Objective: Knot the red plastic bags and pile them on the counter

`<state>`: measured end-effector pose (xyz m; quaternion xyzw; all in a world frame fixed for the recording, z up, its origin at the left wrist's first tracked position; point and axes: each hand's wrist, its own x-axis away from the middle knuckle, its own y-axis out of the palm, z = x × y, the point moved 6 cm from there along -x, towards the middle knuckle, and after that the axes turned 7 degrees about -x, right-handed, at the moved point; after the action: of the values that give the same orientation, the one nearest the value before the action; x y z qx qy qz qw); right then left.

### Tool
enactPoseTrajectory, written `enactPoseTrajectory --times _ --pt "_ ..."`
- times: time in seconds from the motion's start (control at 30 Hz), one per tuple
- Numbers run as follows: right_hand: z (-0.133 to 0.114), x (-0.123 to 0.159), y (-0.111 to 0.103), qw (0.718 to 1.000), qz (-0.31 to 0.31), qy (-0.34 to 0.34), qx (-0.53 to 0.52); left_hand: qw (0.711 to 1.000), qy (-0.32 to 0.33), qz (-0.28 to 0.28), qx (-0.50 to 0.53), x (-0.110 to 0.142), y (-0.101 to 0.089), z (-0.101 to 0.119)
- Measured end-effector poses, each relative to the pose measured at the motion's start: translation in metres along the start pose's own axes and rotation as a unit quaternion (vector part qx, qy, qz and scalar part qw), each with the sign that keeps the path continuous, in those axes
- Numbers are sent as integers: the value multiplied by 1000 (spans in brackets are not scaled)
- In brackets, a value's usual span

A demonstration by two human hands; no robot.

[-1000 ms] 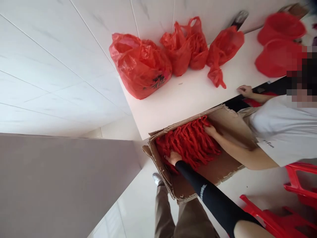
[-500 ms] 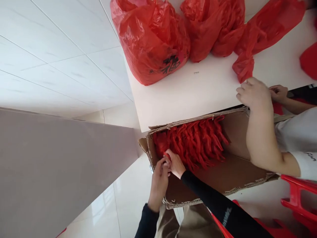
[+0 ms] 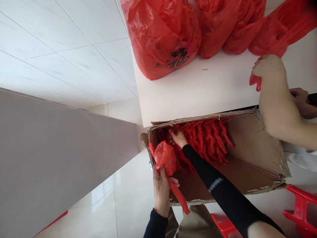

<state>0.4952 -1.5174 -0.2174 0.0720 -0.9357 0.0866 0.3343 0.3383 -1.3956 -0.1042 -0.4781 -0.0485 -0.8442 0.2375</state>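
My left hand [image 3: 161, 188] is closed around a small, puffed red plastic bag [image 3: 166, 157] at the left end of an open cardboard box [image 3: 198, 195]. One strip of that bag trails down past my fingers. My right hand [image 3: 178, 138] reaches into the box, fingers slightly apart, touching or just over the row of knotted red bags [image 3: 200, 135]. These bags lie packed side by side along the box's far wall, their twisted ends pointing toward me.
Large red bags [image 3: 160, 43] stand on a white table [image 3: 173, 99] behind the box. A co-worker's arm [image 3: 277, 99] crosses the box's right end, that hand over a piece of red plastic. Red stools [image 3: 299, 201] are at lower right, and a grey panel [image 3: 61, 165] at left.
My hands were together at the row's left end. Now my left hand holds the small bag raised nearer, and my right hand has moved up and away. The co-worker's hand rose.
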Motion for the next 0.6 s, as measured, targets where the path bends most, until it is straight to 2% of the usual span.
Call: enactPoseTrajectory --times 0.1,0.2,0.27,0.4,0.5,0.6 --pt "14 -47 14 999 38 35 -1 1000 -25 0 5 12 3 -23" --pt "21 -46 10 997 69 14 8 999 -32 22 22 15 2 -45" --pt "22 -25 -1 996 82 -20 20 998 -24 32 39 15 1 -53" --pt "12 40 -22 991 83 -99 39 998 -5 13 65 20 7 -56" --pt "-6 91 -32 987 67 -141 39 997 17 10 69 27 10 -51" --pt "-30 137 -44 985 63 -157 33 994 53 53 73 30 5 -46"
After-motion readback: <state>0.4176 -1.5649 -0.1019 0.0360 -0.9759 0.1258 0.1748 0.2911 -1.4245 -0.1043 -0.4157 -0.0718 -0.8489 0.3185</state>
